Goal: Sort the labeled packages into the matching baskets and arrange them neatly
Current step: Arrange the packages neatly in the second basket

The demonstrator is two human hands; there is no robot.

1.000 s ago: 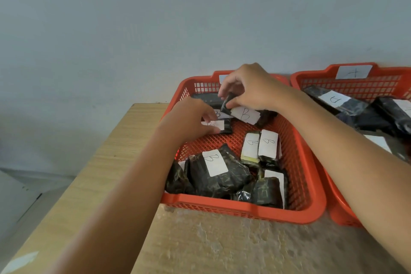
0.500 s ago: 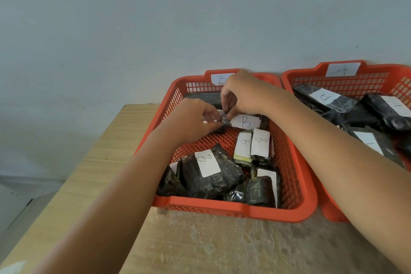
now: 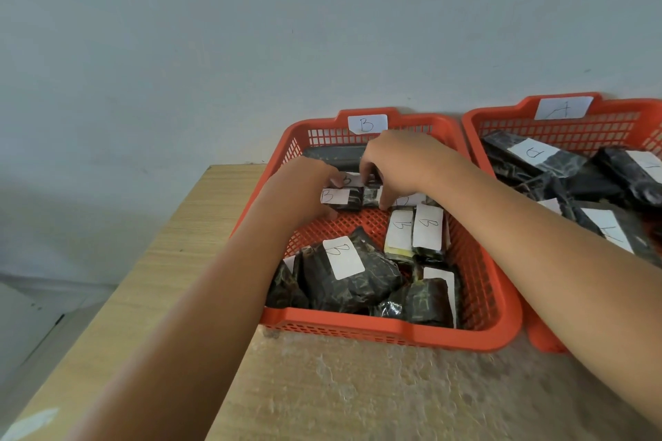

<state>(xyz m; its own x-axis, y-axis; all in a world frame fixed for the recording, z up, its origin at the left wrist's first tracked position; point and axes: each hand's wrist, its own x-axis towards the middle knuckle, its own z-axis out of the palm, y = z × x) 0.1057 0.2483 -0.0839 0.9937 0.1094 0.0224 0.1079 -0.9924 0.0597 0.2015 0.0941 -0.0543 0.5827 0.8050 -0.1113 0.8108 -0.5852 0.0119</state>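
Note:
An orange basket (image 3: pixel 476 268) marked B holds several black wrapped packages with white B labels. Both hands are inside its far half. My left hand (image 3: pixel 304 186) grips a small black B package (image 3: pixel 340 198) at its left end. My right hand (image 3: pixel 401 165) pinches a second small black package (image 3: pixel 372 196) right beside it, fingers curled over its top. A larger B package (image 3: pixel 347 272) lies at the near left, two upright ones (image 3: pixel 415 233) in the middle. The basket marked A (image 3: pixel 501 118) stands to the right with black A packages (image 3: pixel 533 157).
The baskets sit on a light wooden table (image 3: pixel 154 279) pushed against a grey wall (image 3: pixel 250 46). The table's left edge drops to the floor. A worn, pale patch of tabletop (image 3: pixel 358 394) lies in front of the baskets.
My right hand has lowered the small package from above the basket down to the row beside the left hand's package. The view has shifted left, showing the B tag.

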